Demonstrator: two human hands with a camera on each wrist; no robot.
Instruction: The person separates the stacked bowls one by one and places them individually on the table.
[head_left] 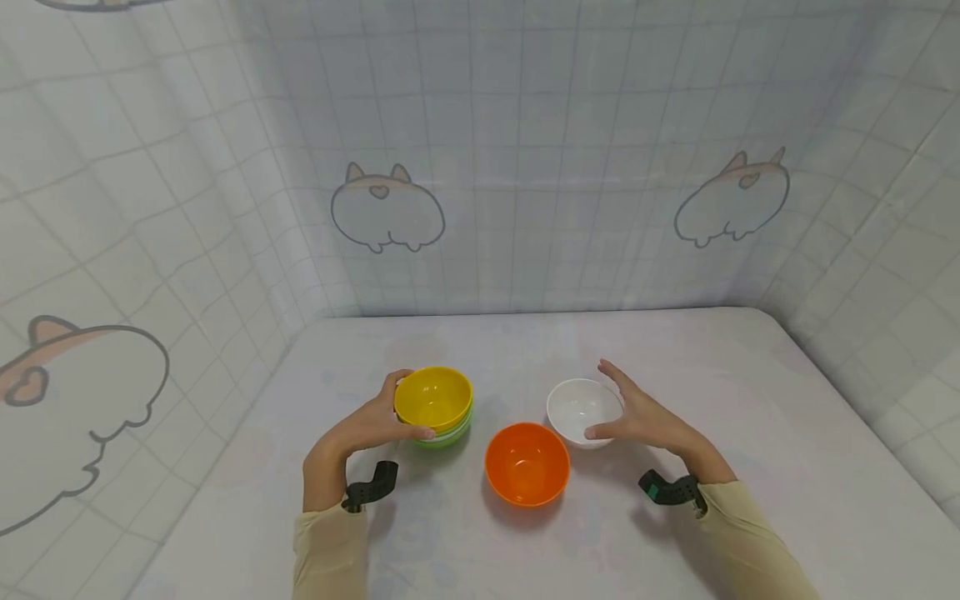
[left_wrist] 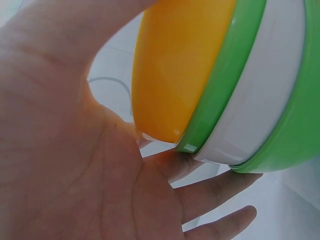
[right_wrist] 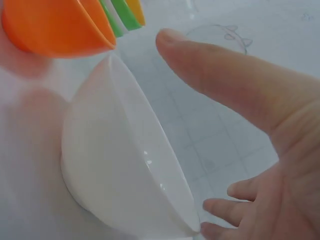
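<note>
At left, a yellow bowl (head_left: 433,398) sits on top of a nested stack. Below it the left wrist view shows a green bowl (left_wrist: 216,95), a white bowl (left_wrist: 250,105) and another green bowl (left_wrist: 282,135). My left hand (head_left: 371,423) holds the stack from its left side, thumb at the near side and fingers round the far side. A separate white bowl (head_left: 581,407) stands upright on the table at right. Beside its right rim my right hand (head_left: 648,418) is spread, thumb and fingers apart, gripping nothing; whether it touches the rim is unclear.
An orange bowl (head_left: 527,464) stands upright between the stack and the white bowl, nearer to me. All stand on a pale cloth-covered table (head_left: 450,550). Gridded curtains (head_left: 517,167) with animal drawings close off the back and both sides.
</note>
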